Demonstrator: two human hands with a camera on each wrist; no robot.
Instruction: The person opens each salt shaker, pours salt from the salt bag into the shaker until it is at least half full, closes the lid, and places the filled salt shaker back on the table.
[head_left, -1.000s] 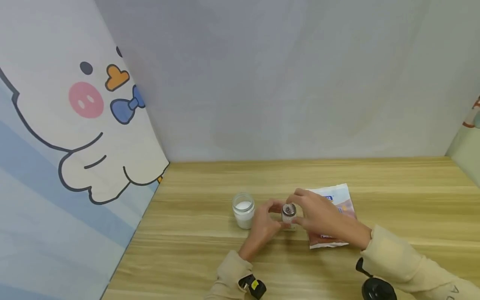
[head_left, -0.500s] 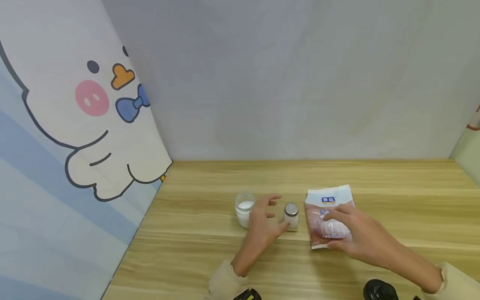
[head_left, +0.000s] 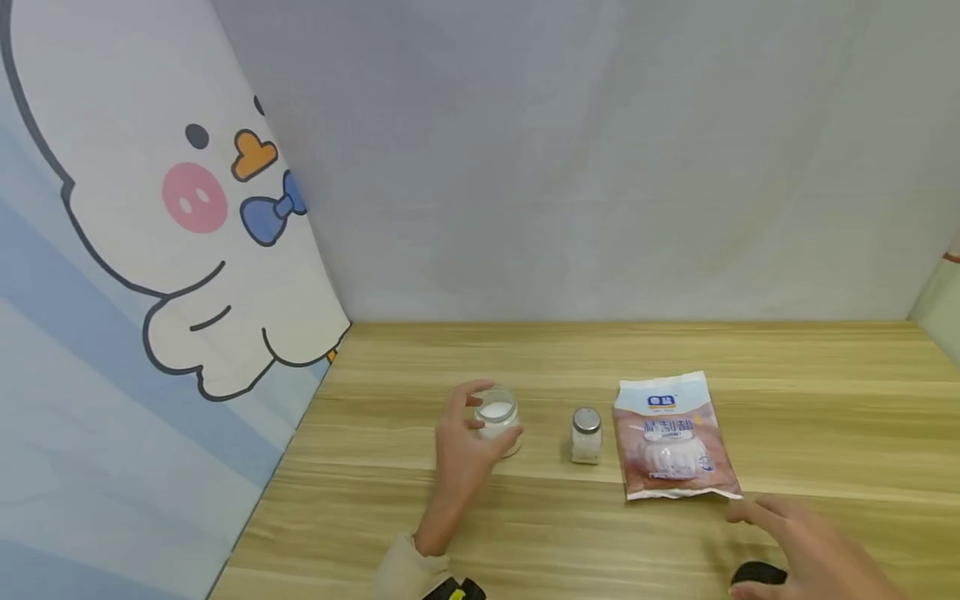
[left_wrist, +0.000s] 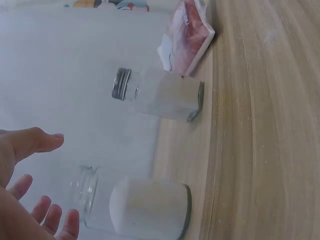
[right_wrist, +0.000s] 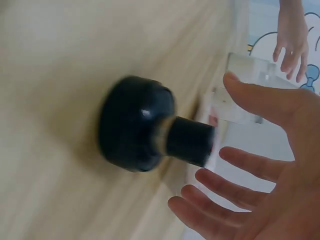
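My left hand (head_left: 463, 450) is beside an open glass jar (head_left: 498, 417) of white powder, thumb and fingers spread about its mouth. In the left wrist view, a gap shows between the thumb and the jar; whether the other fingertips touch it I cannot tell. A small glass shaker (head_left: 587, 442) with a metal cap stands upright to the jar's right. My right hand (head_left: 813, 550) is at the lower right with loosely bent fingers, near a black object (right_wrist: 137, 125) with a round, wide body and a narrower black top. No contact shows there.
A pink and white printed packet (head_left: 671, 437) lies flat right of the shaker on the wooden table (head_left: 405, 400). A pale curtain (head_left: 600, 167) hangs behind the table, and a cartoon-printed cloth (head_left: 247, 275) stands on the left.
My right hand has let go of the shaker's cap and moved right and toward me, past the packet to the black object. My left hand has left the shaker and moved left to the jar.
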